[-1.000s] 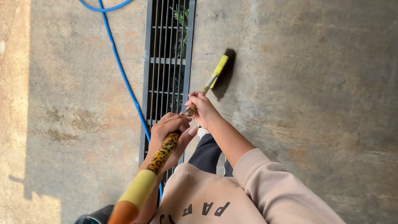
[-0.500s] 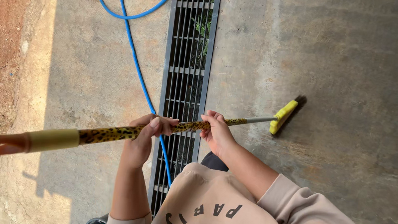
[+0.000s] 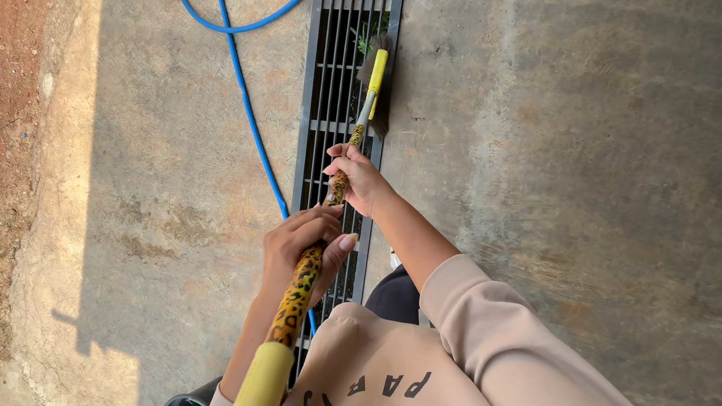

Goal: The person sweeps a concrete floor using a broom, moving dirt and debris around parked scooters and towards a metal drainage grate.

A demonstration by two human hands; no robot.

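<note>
Both hands clasp the leopard-patterned broom (image 3: 308, 272), the left hand (image 3: 304, 244) nearer the body and the right hand (image 3: 353, 179) further along, while its yellow head (image 3: 377, 76) seems to rest on the metal drain grate (image 3: 324, 88) at the edge of the concrete floor (image 3: 586, 166).

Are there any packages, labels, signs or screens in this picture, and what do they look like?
No packages, signs or screens.
Sweatshirt: beige, at the bottom edge, dark curved lettering printed across the chest with a dark emblem below.
Broom: no label visible; yellow head, leopard-patterned handle, plain yellow grip.
</note>
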